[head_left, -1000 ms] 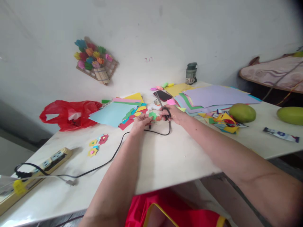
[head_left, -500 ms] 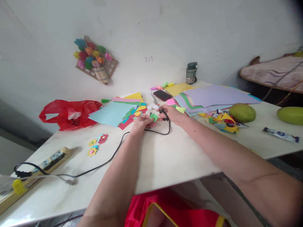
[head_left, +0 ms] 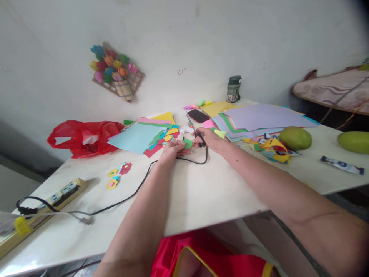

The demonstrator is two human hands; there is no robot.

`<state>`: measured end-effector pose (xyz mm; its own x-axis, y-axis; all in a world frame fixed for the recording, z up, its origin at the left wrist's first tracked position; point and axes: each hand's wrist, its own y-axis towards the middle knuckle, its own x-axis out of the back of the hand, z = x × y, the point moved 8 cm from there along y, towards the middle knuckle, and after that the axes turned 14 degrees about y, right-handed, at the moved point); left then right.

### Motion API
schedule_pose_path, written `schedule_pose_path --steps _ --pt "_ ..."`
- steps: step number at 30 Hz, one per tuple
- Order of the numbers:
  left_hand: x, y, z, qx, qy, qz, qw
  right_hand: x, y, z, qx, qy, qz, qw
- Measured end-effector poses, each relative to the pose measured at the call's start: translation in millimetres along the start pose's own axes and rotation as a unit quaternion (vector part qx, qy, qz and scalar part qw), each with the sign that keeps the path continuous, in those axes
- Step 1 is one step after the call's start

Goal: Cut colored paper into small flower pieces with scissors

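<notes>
Between the fingers of my left hand (head_left: 173, 150) is a small cut piece of green paper (head_left: 187, 143). My right hand (head_left: 210, 139) is closed around the black handles of a pair of scissors (head_left: 191, 122), whose blades point up and away toward the phone. The fingertips of both hands are close together at the green piece. Just beyond my left hand lie scalloped strips and bits of coloured paper (head_left: 157, 144). A black cord (head_left: 198, 163) runs under and around my hands. Left of my forearm rest several paper flowers (head_left: 113, 183), yellow and red.
A beige power strip (head_left: 67, 190) and red plastic bag (head_left: 86, 134) are on the left. At the back are a phone (head_left: 198, 115) and a dark tumbler (head_left: 233, 88). Coloured sheets (head_left: 262, 115), paper scraps (head_left: 275, 150), green mangoes (head_left: 295, 137) and a tube (head_left: 342, 165) lie right.
The scissors have tilted slightly, with the blade tips shifting a little to the right and looking closer together. The green piece and both hands stay nearly in place.
</notes>
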<state>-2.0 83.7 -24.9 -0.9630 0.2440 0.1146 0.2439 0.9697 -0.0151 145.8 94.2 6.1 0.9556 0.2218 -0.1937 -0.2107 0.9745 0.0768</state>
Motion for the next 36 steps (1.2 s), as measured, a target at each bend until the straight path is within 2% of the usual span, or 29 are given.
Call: schedule_pose_path --steps 24,36 --pt "2.0 2.3 2.7 -0.008 -0.002 -0.001 1.000 -2.8 -1.3 6.6 0.034 0.006 -0.017 0.999" --pt "0.1 0.4 -0.4 -0.020 0.003 -0.004 1.000 -14.4 0.4 3.8 0.048 -0.026 0.035 0.998"
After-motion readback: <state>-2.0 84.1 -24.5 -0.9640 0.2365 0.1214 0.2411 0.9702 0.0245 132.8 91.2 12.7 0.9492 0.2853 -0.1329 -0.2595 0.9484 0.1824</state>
